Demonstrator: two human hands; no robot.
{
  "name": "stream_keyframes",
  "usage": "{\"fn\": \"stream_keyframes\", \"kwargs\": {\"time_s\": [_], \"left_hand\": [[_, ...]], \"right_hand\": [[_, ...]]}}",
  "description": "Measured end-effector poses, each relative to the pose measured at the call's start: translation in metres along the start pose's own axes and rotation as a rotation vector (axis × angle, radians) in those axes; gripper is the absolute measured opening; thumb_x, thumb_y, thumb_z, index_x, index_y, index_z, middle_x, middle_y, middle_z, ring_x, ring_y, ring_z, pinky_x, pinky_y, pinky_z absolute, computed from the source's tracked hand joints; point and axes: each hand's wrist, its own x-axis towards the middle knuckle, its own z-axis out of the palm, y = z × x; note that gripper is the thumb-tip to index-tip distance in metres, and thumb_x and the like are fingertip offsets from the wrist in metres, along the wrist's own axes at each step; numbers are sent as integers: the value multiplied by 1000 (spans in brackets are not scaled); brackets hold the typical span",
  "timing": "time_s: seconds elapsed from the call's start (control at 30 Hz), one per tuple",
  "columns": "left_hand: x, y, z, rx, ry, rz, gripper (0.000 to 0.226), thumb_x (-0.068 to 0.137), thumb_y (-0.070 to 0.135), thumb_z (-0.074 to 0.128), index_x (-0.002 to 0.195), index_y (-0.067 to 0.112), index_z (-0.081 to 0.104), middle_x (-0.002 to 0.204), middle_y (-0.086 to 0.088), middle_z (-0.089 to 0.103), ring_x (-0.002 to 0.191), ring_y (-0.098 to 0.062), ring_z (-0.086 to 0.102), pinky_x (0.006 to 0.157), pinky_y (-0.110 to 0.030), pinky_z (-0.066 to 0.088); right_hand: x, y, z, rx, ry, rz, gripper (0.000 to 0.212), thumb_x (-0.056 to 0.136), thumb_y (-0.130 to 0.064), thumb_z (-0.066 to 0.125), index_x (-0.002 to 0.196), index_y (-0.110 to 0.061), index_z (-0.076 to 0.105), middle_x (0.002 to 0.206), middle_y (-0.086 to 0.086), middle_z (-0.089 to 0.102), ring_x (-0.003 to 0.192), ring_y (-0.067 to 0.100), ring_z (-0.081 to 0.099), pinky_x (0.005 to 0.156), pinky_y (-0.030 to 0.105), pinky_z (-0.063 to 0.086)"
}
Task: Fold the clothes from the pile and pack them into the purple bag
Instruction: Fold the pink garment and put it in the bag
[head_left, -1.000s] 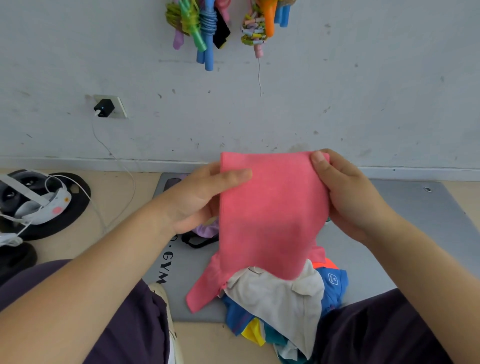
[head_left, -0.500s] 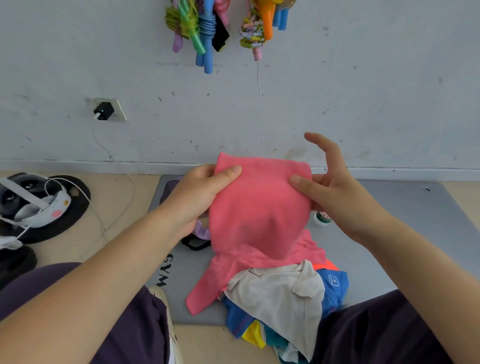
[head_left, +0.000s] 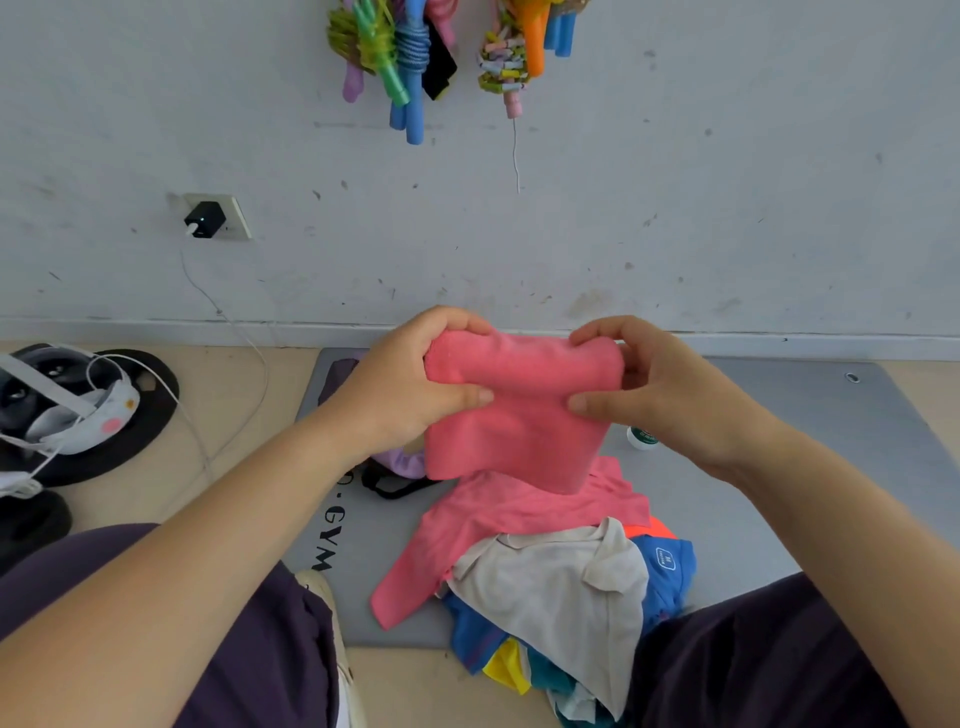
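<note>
Two hands, left hand (head_left: 400, 395) and right hand (head_left: 670, 395), gripping one pink garment (head_left: 519, 410); pile (head_left: 550, 587) of perhaps six.

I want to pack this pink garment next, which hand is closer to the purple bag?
Left, probably. The left hand grips the pink garment right above the purple bag; the right hand is farther away.

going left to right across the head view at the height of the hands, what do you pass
headset on the black disc → white cable → left hand → folded pink garment → right hand → bare grey mat
</note>
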Motion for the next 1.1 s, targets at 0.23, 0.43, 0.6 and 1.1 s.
{"fn": "stream_keyframes", "kwargs": {"time_s": [0.23, 0.43, 0.6, 1.1], "left_hand": [[1, 0, -12, 9, 68, -28, 43, 63, 63, 77, 81, 24, 70, 87, 6, 66, 77, -5, 63, 72, -24, 48], [1, -3, 1, -229, 24, -201, 51, 65, 75, 61, 86, 29, 68, 81, 17, 71, 72, 1, 65, 69, -24, 47], [4, -8, 1, -84, 118, -152, 46, 77, 72, 60, 88, 28, 62, 78, 17, 68, 67, 4, 60, 66, -23, 43], [-5, 8, 35, -875, 12, -444, 38, 89, 26, 67, 125, 15, 61, 113, -10, 73, 101, -23, 71, 81, -37, 59]], "right_hand": [[-2, -4, -9, -2, -11, -12, 29, 90, -35, 60, 105, -13, 71, 105, 9, 74, 98, 22, 69, 88, 27, 56], [-1, 3, 2, 213, -26, 75, 32, 97, -48, 46, 92, -25, 67, 63, -17, 64, 51, -1, 56, 46, 11, 44], [-1, 1, -1, 190, -121, 39, 40, 76, -32, 74, 111, -14, 67, 89, -2, 75, 71, 10, 69, 54, 19, 52], [-8, 2, 37, -179, 76, -268, 25, 75, -39, 75, 74, -17, 65, 84, -10, 67, 82, 4, 62, 78, 24, 50]]}}
